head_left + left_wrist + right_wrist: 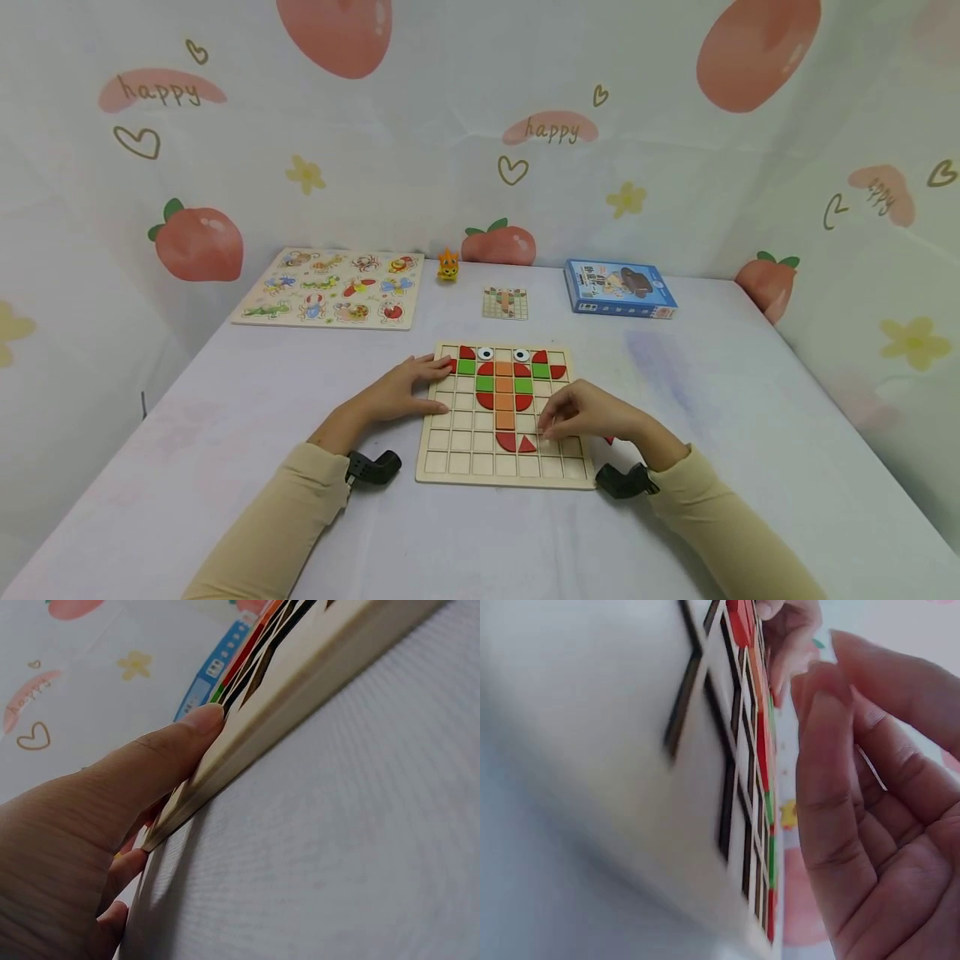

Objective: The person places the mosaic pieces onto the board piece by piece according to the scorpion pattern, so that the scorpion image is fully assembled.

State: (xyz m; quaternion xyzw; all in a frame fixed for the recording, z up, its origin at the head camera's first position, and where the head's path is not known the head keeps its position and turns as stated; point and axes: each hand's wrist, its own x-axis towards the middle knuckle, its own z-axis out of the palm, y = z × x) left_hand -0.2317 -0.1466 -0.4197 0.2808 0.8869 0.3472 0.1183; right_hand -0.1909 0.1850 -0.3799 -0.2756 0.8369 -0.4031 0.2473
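A wooden grid board (461, 467) lies on the table with red, green and orange pieces and two round eye pieces set in it. Along its left edge rests my left hand (401, 390), fingers extended. In the left wrist view, the left thumb (169, 754) lies over the board's rim. My right hand (592, 412) hovers above the board's right half, thumb and fingertips close together. No piece shows between them in the right wrist view (885, 802). A red triangle (527, 445) lies on the board just left of those fingertips, beside a red rounded piece (506, 442).
Part of a red piece (609, 439) shows beside the board under the right wrist. Farther back are an insect picture board (330, 287), a small orange-yellow figure (447, 267), a pattern card (506, 304) and a blue box (619, 288). A printed cloth backdrop rises behind the table.
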